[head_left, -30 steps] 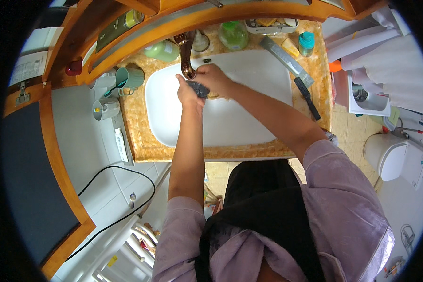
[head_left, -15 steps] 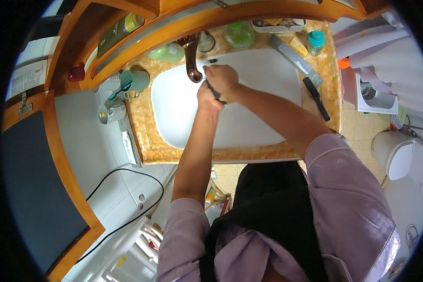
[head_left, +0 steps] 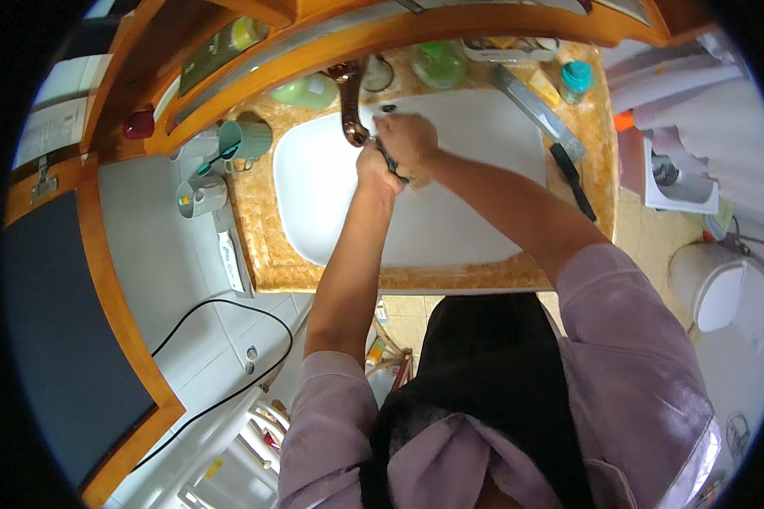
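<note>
Beneath the bronze faucet [head_left: 352, 106], both my hands are over the white sink [head_left: 475, 220]. In my left hand [head_left: 377, 174], closed fingers grip a dark tool [head_left: 390, 161] with a curved handle, which looks like scissors; its far end is hidden between the hands. Just right of it and close against the tool is my right hand [head_left: 409, 142], curled and a little blurred. What its fingers hold, if anything, is hidden. A pale tan blur, too smeared to name, shows below the right hand.
A long grey blade-like tool with a black handle [head_left: 572, 180] lies along the right counter edge. Behind the sink stand a green bottle [head_left: 440, 64] and a teal-capped jar [head_left: 575, 81]. At left are a green mug [head_left: 245, 140] and a wooden cabinet door [head_left: 127, 314].
My right hand has shifted slightly right and is more blurred, exposing more of the dark tool's curved handle. My left hand stays almost in place beneath the faucet.
</note>
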`<state>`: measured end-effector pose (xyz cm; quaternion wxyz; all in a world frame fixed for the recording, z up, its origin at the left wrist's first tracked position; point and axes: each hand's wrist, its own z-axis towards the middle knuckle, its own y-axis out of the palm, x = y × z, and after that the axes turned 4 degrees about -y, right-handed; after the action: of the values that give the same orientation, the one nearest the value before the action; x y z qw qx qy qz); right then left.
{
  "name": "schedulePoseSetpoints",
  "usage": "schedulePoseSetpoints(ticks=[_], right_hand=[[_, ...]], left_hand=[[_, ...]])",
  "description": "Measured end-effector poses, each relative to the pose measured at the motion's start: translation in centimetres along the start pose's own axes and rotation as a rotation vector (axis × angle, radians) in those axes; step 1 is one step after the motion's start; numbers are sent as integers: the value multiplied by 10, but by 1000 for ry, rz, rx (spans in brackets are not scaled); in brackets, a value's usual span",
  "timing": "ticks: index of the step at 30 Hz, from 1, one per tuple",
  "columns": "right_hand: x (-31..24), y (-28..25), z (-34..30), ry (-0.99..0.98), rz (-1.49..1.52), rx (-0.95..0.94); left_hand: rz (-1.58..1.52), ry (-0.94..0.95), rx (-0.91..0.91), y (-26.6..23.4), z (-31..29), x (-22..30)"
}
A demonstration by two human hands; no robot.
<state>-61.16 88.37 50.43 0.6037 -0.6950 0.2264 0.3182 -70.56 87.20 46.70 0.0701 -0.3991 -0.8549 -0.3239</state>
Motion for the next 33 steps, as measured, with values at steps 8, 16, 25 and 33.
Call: schedulePoseSetpoints(ticks=[8,16,25,33], right_hand=[[-1,0,12,86,174,-39],[14,20,26,-31,35,28],[43,21,-4,-213,632,-165],[20,21,-20,184,1077,-251]], left_hand=[[123,69,206,16,-11,6],[-47,-62,-117,18,-30,6],[-283,35,-193,6,-61,31],[-374,57,-253,-92,-11,23]])
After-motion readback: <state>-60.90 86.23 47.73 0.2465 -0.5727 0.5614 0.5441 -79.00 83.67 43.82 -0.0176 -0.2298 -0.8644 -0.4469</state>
